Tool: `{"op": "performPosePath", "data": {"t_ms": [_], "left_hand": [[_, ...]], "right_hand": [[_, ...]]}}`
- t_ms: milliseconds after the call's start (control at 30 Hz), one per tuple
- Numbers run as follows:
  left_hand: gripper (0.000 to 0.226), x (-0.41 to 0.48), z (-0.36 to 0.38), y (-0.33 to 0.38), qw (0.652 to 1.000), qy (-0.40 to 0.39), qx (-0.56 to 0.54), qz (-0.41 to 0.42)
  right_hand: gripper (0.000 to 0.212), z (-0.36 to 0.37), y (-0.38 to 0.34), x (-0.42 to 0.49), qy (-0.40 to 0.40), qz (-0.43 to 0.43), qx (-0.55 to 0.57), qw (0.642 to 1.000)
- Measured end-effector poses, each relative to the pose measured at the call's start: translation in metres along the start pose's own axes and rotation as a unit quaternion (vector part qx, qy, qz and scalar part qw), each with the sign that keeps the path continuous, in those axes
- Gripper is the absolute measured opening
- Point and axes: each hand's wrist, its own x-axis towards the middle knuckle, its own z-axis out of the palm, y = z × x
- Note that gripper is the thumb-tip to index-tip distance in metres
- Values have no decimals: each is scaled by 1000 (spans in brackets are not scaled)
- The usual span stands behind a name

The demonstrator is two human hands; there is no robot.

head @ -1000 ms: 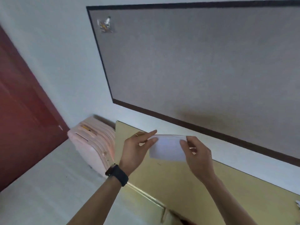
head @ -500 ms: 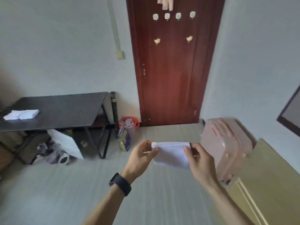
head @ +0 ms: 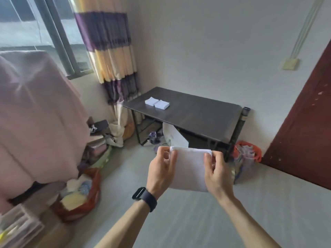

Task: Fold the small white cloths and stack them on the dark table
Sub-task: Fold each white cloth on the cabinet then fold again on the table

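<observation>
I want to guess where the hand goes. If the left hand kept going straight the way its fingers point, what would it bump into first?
Probably the dark table: the left hand points up and forward at its near edge, with only open floor between. Depth is hard to judge.

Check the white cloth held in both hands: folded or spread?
Folded: small white cloth has a doubled top edge, pinched by left hand and right hand.

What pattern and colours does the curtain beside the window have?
The curtain has wide horizontal stripes in purple, cream and pale yellow, seen in the head view.
</observation>
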Motion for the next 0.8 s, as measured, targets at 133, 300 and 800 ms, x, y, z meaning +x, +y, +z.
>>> {"op": "performPosePath", "data": {"t_ms": [133, 300, 800], "left_hand": [[12, 66, -41, -51, 998, 28, -12, -54], [14, 150, -60, -106, 993, 41, -29, -109], [30, 424, -81, -268, 948, 94, -64, -296]], "right_hand": [[15, 88, -14, 37, -59, 26, 32, 997], [18, 176, -6, 99, -87, 55, 37, 994], [23, 446, 51, 326, -236, 138, 59, 960]]}}
